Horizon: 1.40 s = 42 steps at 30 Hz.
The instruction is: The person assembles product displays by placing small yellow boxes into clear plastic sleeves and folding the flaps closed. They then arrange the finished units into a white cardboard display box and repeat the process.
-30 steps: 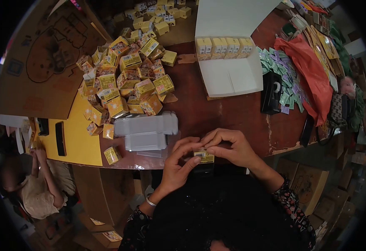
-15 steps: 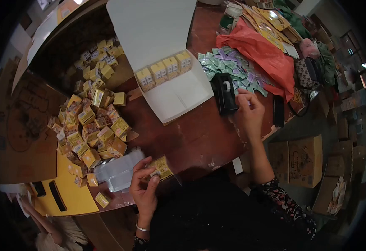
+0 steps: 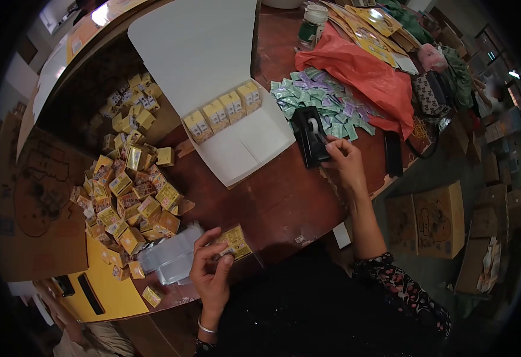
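Yellow box (image 3: pixel 234 241) stays gripped in the left hand (image 3: pixel 211 272) alone, above the near edge of the table (image 3: pixel 272 199). The right hand (image 3: pixel 345 159) (on the box a second ago) now pinches at the black tape dispenser (image 3: pixel 309 138).

White carton (image 3: pixel 254 140): one, lid up.
Yellow boxes in the carton (image 3: pixel 225 110): four that I can separate from here, maybe more.
Held yellow box (image 3: pixel 235 241): one.
Loose yellow boxes (image 3: pixel 132 190): dozens in a heap, past counting.
Tape dispenser (image 3: pixel 308 140): one.
Sachets (image 3: pixel 323 95): one pile, too many to count.
Orange bag (image 3: pixel 367 74): one.
Clear sleeves (image 3: pixel 168 256): one stack, number unclear.
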Tool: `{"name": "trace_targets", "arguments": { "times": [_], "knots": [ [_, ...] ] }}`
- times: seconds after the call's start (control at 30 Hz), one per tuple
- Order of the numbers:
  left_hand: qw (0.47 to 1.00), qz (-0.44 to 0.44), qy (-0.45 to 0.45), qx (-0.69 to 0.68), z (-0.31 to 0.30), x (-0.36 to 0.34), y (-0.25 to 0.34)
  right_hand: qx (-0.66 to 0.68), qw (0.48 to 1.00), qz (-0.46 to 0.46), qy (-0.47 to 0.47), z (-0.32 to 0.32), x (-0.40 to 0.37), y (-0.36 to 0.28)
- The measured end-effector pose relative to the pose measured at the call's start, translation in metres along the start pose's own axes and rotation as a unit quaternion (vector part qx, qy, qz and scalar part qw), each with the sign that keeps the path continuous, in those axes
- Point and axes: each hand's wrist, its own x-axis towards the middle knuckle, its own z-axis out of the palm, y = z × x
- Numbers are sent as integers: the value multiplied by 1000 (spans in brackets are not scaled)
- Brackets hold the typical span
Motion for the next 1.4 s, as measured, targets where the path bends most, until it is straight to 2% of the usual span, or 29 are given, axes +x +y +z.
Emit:
{"name": "trace_targets", "arguments": {
  "times": [0.17,0.23,0.3,0.37,0.47,0.53,0.6,0.67,0.7,0.77,0.9,0.93,1.33,1.4],
  "knots": [
    [1000,0,-4,-29,4,2,-6,54,998,-4,-20,-6,-24,14],
    [1000,5,-7,-26,5,4,-6,-32,998,-53,-14,-12,-19,39],
    [1000,11,-10,-22,5,6,-6,-50,996,-71,3,-11,-19,46],
    [1000,17,-13,-18,5,8,-5,-1,998,-57,34,1,-26,39],
    [1000,15,-9,-16,7,11,3,8,997,-77,17,-10,-20,58],
    [999,33,-8,-2,10,14,6,-98,982,-154,53,-23,-19,62],
    [998,56,6,22,12,17,12,-113,973,-191,58,-2,-31,41],
    [984,146,6,101,12,24,11,-68,973,-216,51,15,-54,4],
    [972,188,-2,138,13,27,11,-5,984,-176,-25,27,-67,-15],
    [971,187,-4,151,19,29,17,117,975,-96,-163,50,-96,-49],
    [948,249,-7,200,27,37,19,150,941,-24,-303,101,-135,-83],
    [941,267,-5,208,26,37,17,144,937,5,-319,109,-139,-88],
    [898,366,10,246,22,41,4,82,947,-59,-305,131,-138,-84],
    [903,354,7,245,22,40,7,81,948,-68,-302,132,-136,-77]
  ]
}}
